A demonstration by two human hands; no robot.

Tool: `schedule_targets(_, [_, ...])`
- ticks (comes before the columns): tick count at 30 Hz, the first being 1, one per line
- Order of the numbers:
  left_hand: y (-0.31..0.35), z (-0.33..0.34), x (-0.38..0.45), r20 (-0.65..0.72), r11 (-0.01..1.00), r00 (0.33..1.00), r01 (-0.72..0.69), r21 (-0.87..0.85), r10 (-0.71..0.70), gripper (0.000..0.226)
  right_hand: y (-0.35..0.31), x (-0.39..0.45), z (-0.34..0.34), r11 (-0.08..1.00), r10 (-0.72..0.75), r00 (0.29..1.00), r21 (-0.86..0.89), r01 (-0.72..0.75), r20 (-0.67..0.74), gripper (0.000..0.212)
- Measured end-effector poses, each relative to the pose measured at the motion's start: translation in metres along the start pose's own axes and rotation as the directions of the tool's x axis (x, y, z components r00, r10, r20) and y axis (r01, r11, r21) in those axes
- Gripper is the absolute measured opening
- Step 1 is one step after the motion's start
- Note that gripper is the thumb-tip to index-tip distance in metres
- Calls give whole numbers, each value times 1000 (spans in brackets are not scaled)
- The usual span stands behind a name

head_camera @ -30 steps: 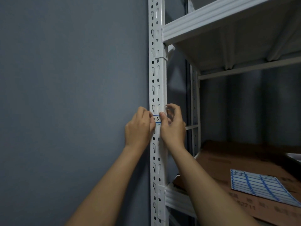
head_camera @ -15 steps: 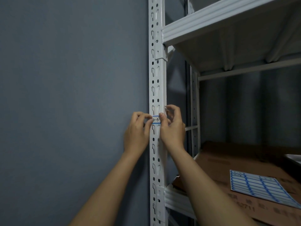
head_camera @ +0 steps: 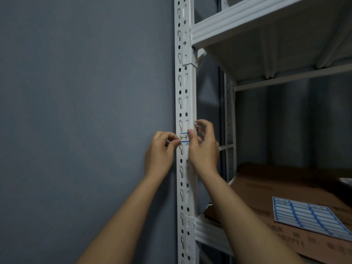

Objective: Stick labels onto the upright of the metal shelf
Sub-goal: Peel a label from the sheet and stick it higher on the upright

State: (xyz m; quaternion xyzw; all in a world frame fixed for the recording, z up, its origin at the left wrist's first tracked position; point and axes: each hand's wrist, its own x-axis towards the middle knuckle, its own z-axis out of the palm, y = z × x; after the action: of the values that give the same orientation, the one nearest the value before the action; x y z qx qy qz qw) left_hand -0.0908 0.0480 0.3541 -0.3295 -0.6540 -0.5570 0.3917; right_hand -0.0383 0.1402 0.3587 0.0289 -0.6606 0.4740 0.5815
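Observation:
A white perforated metal upright (head_camera: 184,88) runs from top to bottom in the middle of the view. A small white label with blue edges and black handwriting (head_camera: 183,137) lies across its front face at about half height. My left hand (head_camera: 162,153) pinches the label's left end with thumb and forefinger beside the upright. My right hand (head_camera: 203,147) presses its thumb on the label's right end, with the other fingers curled around the upright's right side. Both ends of the label are hidden under my fingers.
A grey wall (head_camera: 85,111) is close on the left. A white shelf board (head_camera: 266,21) juts out above right. Below it, a sheet of blue-edged labels (head_camera: 308,216) lies on brown cardboard (head_camera: 266,187) on the lower shelf. A rear upright (head_camera: 229,115) stands behind.
My left hand has slid a little leftward off the upright's face, uncovering more of the label's writing. My right hand stays in place.

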Motion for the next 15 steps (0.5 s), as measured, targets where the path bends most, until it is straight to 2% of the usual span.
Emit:
schedule_targets(3, [4, -2, -1, -64, 999, 998, -18, 44, 21, 14, 1, 2, -1, 1000, 11, 1000, 29, -12, 8, 25])
schedule_targets(9, [2, -2, 0, -51, 993, 997, -57, 106, 63, 5, 5, 3, 2, 999, 11, 1000, 44, -11, 5, 25])
schedule_targets(13, [0, -2, 6, -2, 1000, 1000, 0, 21, 0, 23, 6, 4, 3, 999, 2, 1000, 42, -2, -12, 23])
schedule_targets(15, [0, -2, 7, 24, 1000, 1000, 19, -2, -19, 25, 6, 4, 3, 999, 0, 1000, 40, 0, -11, 23])
